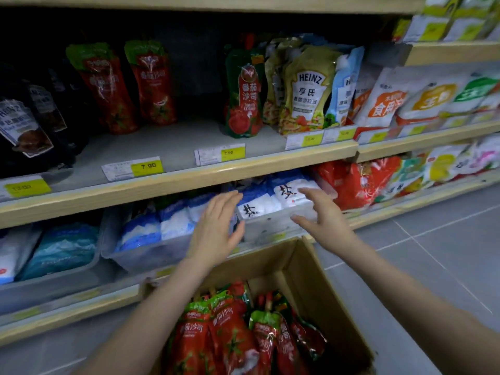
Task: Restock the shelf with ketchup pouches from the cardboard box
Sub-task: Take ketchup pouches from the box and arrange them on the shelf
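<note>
Down at six o'clock, the cardboard box (311,269) sits open on the floor (446,239), packed with red ketchup pouches (232,331) standing on end, green tops up. Both my arms reach out over it. My left hand (216,234) hangs above the box's far edge, fingers (230,198) spread and empty, palm turned toward the right. My right hand (324,215) is just to its three o'clock, also wide open, fingers (311,193) fanned, gripping nothing. The two hands face each other with a gap between them, in front of the lower shelf, where white and blue bags (173,220) lie in clear bins (146,253).

Up at twelve o'clock, the middle shelf (176,147) shows a wide bare stretch. At eleven o'clock two ketchup pouches (130,85) already stand there, leaning a little, well back from the edge. At one o'clock a darker green-topped tomato pouch (243,96) stands upright, touching the Heinz salad dressing pouches (308,90) on its three o'clock side. Yellow price tags (147,166) line the shelf's front lip. Far over at nine o'clock, dark sauce pouches (24,125) crowd the end of the shelf.
</note>
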`<state>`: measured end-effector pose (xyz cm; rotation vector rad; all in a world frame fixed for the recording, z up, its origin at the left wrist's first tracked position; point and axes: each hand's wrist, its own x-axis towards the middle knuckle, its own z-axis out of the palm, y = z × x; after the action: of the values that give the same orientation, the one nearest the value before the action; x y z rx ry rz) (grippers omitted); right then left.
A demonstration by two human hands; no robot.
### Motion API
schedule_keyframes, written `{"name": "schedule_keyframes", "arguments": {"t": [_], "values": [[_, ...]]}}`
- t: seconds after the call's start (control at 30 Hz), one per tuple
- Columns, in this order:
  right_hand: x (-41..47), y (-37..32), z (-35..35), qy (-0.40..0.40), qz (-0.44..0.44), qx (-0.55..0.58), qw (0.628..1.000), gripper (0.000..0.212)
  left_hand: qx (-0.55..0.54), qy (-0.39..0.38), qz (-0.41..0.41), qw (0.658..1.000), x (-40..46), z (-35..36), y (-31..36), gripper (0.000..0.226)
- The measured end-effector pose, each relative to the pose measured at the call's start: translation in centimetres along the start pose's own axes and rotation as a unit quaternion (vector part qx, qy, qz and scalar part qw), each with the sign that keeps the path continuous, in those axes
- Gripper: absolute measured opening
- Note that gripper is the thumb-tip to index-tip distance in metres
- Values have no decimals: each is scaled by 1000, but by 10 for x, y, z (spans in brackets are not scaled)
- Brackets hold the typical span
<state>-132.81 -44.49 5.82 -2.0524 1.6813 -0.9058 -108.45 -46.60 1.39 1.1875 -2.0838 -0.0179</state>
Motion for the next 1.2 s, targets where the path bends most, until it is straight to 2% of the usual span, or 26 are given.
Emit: {"name": "schedule_keyframes", "arguments": {"t": [0.07,0.2,0.33,0.47,0.7,0.83,1.0,1.2], "values": [[-34,25,9,-17,40,-10,999,53,-64,-98,-18,993,-28,28,15,43],[-96,72,26,-49,130,-18,990,48,-125,-265,-22,956,-72,85,34,38],[-142,104,41,-86,188,-24,978,48,-124,-370,-37,920,-100,133,35,35],[-161,114,58,-107,219,1,970,58,-78,-449,-54,888,-119,169,22,46],[-163,120,64,-90,214,-48,971,55,-73,-503,-89,856,-119,204,-3,43],[-162,122,63,-96,215,-84,968,54,-173,-506,-177,826,-113,210,1,14],[-162,120,63,-90,215,-89,969,54,-216,-485,-218,819,-105,206,7,14],[-160,114,59,-104,213,-76,968,55,-259,-421,-200,846,-59,172,20,18]]}}
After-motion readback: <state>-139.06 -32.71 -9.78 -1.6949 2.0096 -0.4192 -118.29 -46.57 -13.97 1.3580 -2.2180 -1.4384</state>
